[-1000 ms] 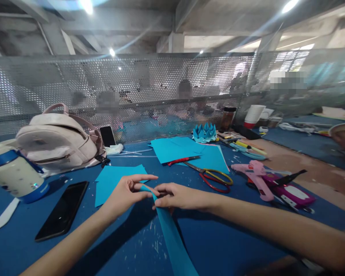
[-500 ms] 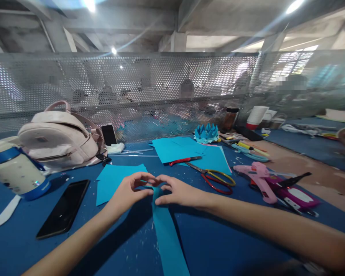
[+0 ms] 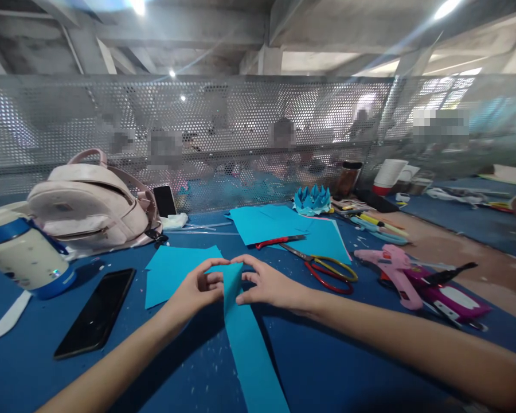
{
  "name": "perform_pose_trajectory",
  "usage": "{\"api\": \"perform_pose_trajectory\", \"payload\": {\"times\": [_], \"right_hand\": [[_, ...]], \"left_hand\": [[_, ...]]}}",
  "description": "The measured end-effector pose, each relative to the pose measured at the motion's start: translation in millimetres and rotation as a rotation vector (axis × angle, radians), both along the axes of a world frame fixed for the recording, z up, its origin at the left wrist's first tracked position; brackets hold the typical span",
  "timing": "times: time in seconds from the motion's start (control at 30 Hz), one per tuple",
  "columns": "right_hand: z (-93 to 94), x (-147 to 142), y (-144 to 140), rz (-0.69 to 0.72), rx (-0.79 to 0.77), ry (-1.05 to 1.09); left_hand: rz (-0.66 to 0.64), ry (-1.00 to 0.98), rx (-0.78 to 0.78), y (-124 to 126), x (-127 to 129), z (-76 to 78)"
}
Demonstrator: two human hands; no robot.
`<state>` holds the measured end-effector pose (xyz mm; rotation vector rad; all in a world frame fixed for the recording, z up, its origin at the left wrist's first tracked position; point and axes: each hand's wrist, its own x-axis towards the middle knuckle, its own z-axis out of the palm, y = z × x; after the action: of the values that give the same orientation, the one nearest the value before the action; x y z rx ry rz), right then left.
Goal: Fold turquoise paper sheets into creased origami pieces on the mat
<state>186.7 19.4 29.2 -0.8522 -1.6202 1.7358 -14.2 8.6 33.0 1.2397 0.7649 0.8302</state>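
A long teal paper strip (image 3: 249, 350) runs from the near table edge up to my hands, and its far end is folded into a point. My left hand (image 3: 198, 289) pinches that folded end from the left. My right hand (image 3: 269, 285) pinches it from the right, and the fingertips of both hands meet above the fold. A loose teal sheet (image 3: 172, 269) lies just behind my left hand on the blue table (image 3: 339, 361).
A black phone (image 3: 95, 312) and a white-and-blue bottle (image 3: 23, 255) lie at the left, with a pink backpack (image 3: 88, 206) behind. Scissors (image 3: 327, 267), a red knife (image 3: 279, 241), more teal sheets (image 3: 284, 226) and a pink glue gun (image 3: 391, 267) are at the right. A mesh screen closes the back.
Both hands have moved from pulling the strip's end slantwise to folding it upright into a point. The strip now lies straighter, toward the near edge.
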Motion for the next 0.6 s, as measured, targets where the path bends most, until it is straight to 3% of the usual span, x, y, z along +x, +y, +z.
{"api": "perform_pose_trajectory", "payload": {"times": [0.17, 0.37, 0.6], "right_hand": [[0.1, 0, 1, -0.027, -0.023, -0.004], [2.8, 2, 4, -0.027, -0.035, 0.085], [5.2, 6, 5, -0.055, -0.082, 0.121]], "left_hand": [[-0.046, -0.108, -0.12, -4, 1, -1.8], [0.034, -0.127, -0.177, -5, -3, -6.9], [-0.077, -0.23, -0.183, -5, -10, -8.4]]}}
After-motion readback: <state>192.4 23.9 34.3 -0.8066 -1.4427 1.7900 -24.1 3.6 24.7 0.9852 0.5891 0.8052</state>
